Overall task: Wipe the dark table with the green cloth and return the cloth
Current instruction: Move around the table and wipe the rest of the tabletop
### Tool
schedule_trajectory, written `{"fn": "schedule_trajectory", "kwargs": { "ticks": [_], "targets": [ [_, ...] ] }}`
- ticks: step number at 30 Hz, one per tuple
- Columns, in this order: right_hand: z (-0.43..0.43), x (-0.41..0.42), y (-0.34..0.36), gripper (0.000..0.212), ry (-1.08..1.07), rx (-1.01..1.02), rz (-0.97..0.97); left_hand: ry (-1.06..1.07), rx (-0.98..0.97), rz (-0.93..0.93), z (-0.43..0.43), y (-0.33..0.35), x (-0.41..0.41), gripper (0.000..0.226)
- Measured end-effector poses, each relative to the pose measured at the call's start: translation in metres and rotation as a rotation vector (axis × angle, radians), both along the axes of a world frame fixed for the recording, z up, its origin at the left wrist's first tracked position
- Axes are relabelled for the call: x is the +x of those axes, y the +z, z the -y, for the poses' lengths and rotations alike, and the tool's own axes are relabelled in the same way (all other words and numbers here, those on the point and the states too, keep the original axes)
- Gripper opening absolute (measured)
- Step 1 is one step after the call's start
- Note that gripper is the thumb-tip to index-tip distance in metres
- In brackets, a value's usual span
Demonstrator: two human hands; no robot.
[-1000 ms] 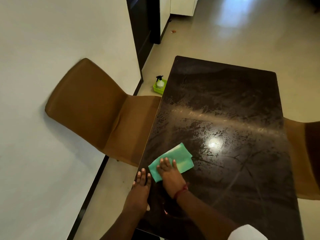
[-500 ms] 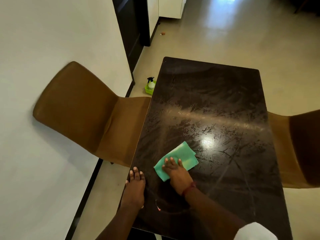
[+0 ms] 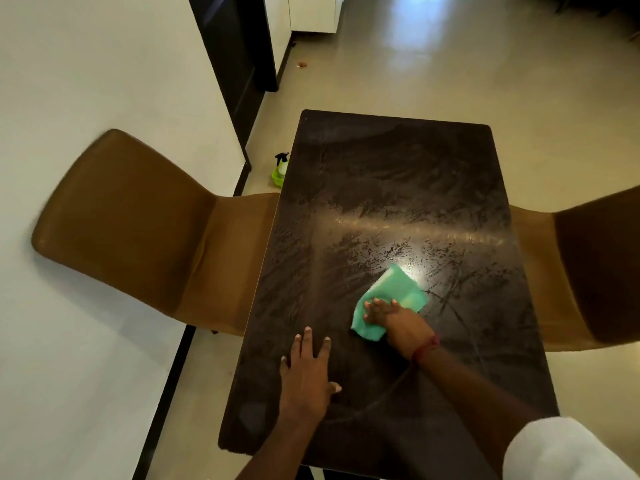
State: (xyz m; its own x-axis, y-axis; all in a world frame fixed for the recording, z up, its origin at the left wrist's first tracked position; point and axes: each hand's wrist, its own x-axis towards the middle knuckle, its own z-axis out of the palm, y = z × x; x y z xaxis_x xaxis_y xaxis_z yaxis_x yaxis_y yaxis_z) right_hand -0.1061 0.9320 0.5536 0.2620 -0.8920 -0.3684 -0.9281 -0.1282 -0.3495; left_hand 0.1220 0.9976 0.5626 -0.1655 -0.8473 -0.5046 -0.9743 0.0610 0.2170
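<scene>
Right hand (image 3: 398,320) is seen in the head view laid flat on the green cloth (image 3: 398,289), fingers straight and close together, with nothing gripped. The cloth is pressed onto the dark table (image 3: 398,174) in its near half, a little right of the middle and just beside a bright reflection. Left hand (image 3: 306,375) is spread palm-down on the bare top nearer the person, fingers apart, touching the surface but not the cloth. Smears are shown across most of the top, so the wiping is judged well short of finished. Since the cloth is only pushed and not clasped, it could be bunched up or left behind if a stroke is made too fast or the pressure is eased. Fresh prints could also be left by the bracing palm. A brown chair (image 3: 138,230) is tucked at the left side and a second chair (image 3: 588,271) at the right. A spray bottle (image 3: 282,162) stands in a small green tray (image 3: 276,175) on the floor near the far left corner, where the cloth is perhaps to be returned.
</scene>
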Motion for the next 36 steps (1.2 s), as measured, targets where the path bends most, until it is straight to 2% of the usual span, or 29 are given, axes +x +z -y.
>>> {"fn": "schedule_trajectory", "kwargs": {
  "ticks": [3,4,6,7,10,12,13,15,16,17,18,20,23,24,25,28,30,32,34,36],
  "targets": [
    [0.012,-0.052,0.01,0.054,-0.521,-0.043,-0.058,-0.029,0.024,0.016,-0.004,-0.004,0.0,0.084],
    [0.011,-0.046,0.011,0.055,-0.567,-0.056,-0.133,-0.022,0.031,0.018,-0.003,-0.004,0.001,0.083],
    [0.0,-0.016,0.006,0.056,-0.457,-0.02,-0.244,-0.007,0.041,0.005,0.0,-0.004,-0.002,0.083],
    [-0.01,0.001,0.001,0.058,-0.336,-0.006,-0.248,0.007,0.044,-0.003,0.001,-0.003,-0.004,0.084],
    [-0.038,-0.002,-0.014,0.061,0.041,-0.027,-0.089,0.02,0.064,-0.014,0.003,-0.002,-0.006,0.085],
    [-0.03,-0.042,-0.004,0.051,0.061,0.044,0.036,0.016,0.06,-0.009,0.003,-0.003,-0.005,0.085],
    [-0.024,-0.063,0.006,0.042,-0.051,0.058,0.087,0.016,0.061,-0.011,0.003,-0.003,-0.005,0.085],
    [-0.015,-0.096,0.013,0.029,-0.474,-0.036,0.168,0.016,0.062,-0.015,0.002,-0.002,-0.006,0.085],
    [-0.011,-0.101,0.01,0.032,-0.62,-0.113,0.132,0.022,0.054,-0.014,0.002,-0.002,-0.005,0.085],
    [-0.009,-0.094,0.008,0.041,-0.649,-0.12,0.047,0.031,0.048,-0.012,0.002,-0.002,-0.006,0.085],
    [-0.01,-0.08,0.004,0.05,-0.611,-0.099,-0.028,0.039,0.048,-0.012,0.002,-0.002,-0.006,0.085],
    [-0.026,-0.052,-0.005,0.062,-0.362,-0.045,-0.133,0.047,0.057,-0.016,0.002,-0.001,-0.008,0.086],
    [-0.054,-0.067,-0.009,0.057,0.078,-0.032,-0.12,0.059,0.039,-0.024,0.002,0.0,-0.009,0.086],
    [-0.052,-0.09,-0.004,0.051,0.104,-0.031,-0.088,0.065,0.032,-0.026,0.002,-0.001,-0.009,0.085],
    [-0.05,-0.114,0.0,0.047,0.025,-0.029,-0.054,0.065,0.025,-0.026,0.002,-0.001,-0.009,0.085],
    [-0.042,-0.164,0.007,0.047,-0.549,-0.107,-0.1,0.065,0.02,-0.026,0.001,-0.002,-0.009,0.084],
    [-0.039,-0.144,0.005,0.05,-0.656,-0.097,-0.203,0.072,0.013,-0.028,0.001,-0.002,-0.009,0.084],
    [-0.049,-0.108,-0.004,0.06,-0.441,-0.03,-0.282,0.074,0.016,-0.029,0.0,-0.001,-0.009,0.084],
    [-0.069,-0.094,-0.013,0.065,-0.161,-0.036,-0.25,0.078,0.019,-0.034,0.0,-0.001,-0.008,0.084],
    [-0.073,-0.124,-0.007,0.058,-0.062,-0.066,-0.141,0.075,0.012,-0.034,0.001,-0.002,-0.008,0.085]
  ]
}}
